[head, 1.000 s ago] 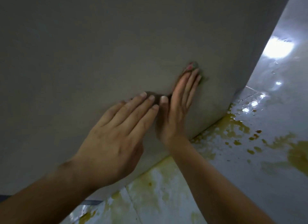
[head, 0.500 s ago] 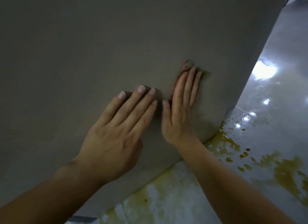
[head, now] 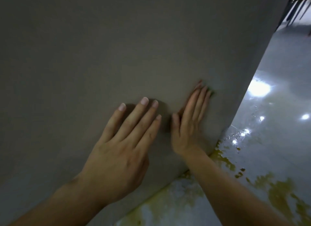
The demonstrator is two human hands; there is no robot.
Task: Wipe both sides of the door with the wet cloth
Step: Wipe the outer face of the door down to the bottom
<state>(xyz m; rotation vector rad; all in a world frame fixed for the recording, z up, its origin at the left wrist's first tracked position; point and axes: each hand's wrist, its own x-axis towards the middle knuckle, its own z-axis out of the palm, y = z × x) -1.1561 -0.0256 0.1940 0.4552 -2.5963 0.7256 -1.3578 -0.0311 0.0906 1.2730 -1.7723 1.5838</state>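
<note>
A plain grey door (head: 117, 49) fills most of the head view, its lower edge running diagonally above the floor. My left hand (head: 121, 150) lies flat against the door with straight, slightly spread fingers. My right hand (head: 188, 123) presses flat on the door just to its right, fingers straight and together. Under the right fingertips a small dark edge of the cloth (head: 211, 91) peeks out; the rest of the cloth is hidden beneath the hand.
The glossy grey floor (head: 277, 99) on the right is wet, with yellow-brown puddles (head: 282, 192) near the door's lower edge and bright light reflections. Dark chair legs (head: 296, 8) stand at the top right corner.
Both hands have slid upward on the door and a little apart; the left fingers have spread. The view has tilted up, showing more floor and the chair legs.
</note>
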